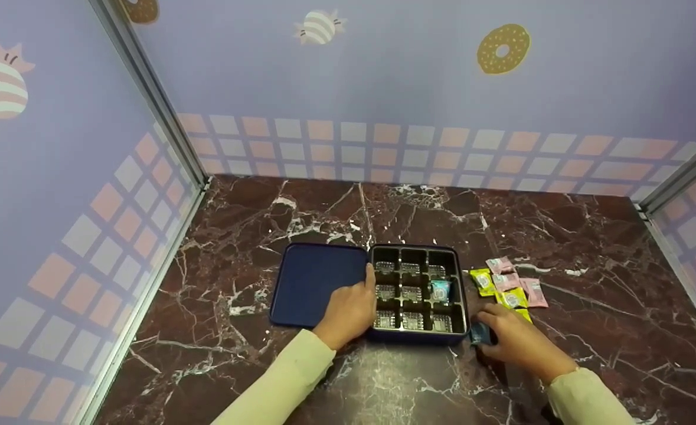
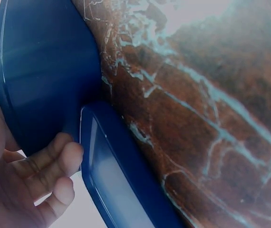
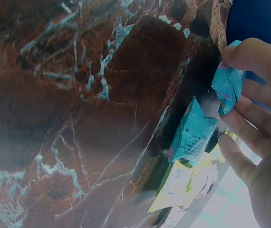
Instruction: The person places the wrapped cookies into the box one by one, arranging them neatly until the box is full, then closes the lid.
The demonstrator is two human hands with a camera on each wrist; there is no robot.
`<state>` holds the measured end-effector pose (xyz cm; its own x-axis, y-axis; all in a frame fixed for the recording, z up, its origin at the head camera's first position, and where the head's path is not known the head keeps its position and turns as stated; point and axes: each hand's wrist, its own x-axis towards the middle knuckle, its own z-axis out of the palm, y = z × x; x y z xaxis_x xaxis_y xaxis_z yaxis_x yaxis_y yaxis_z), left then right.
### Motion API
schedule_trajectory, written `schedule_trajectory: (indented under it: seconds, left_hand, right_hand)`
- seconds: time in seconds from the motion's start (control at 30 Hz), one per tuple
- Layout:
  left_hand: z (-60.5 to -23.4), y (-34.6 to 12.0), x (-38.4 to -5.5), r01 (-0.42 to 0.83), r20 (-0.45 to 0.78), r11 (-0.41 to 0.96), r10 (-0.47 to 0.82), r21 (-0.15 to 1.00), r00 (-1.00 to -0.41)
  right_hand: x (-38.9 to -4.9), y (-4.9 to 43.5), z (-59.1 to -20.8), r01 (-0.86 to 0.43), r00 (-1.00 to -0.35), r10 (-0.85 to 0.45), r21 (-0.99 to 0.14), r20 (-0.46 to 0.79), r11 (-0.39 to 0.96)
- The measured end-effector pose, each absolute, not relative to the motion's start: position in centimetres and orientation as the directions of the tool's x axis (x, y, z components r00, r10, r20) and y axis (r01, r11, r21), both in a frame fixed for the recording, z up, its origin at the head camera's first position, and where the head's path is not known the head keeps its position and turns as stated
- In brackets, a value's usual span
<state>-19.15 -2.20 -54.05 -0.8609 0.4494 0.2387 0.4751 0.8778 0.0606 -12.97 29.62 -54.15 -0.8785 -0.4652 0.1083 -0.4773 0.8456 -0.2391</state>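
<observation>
A dark blue box (image 1: 418,337) holds a black tray divided into several compartments. One teal wrapped candy (image 1: 440,290) sits in the middle row's right compartment. My left hand (image 1: 348,310) grips the box's left wall, its index finger lying along the rim; in the left wrist view its other fingertips (image 2: 71,156) touch the outer side. Beside the box's front right corner, my right hand (image 1: 516,337) pinches another teal wrapped candy (image 3: 229,80) between thumb and fingers. Below that, in the right wrist view, a further teal candy (image 3: 192,135) lies close to a yellow one (image 3: 173,185).
The blue lid (image 1: 318,283) lies flat against the box's left side. Yellow candies (image 1: 482,282) and pink candies (image 1: 533,292) are heaped to the box's right. A marbled table (image 1: 253,378) meets patterned walls (image 1: 383,77) at the back and sides.
</observation>
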Motion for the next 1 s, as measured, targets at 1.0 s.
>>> schedule_trajectory:
  seconds: [1.0]
  left_hand:
    - [-54.01, -2.25, -19.14, 0.482, 0.244, 0.874, 0.454, 0.066, -0.857]
  right_hand:
    - [-12.92, 29.54, -53.41, -0.46, -0.888, -0.439, -0.216, 0.14, 0.861]
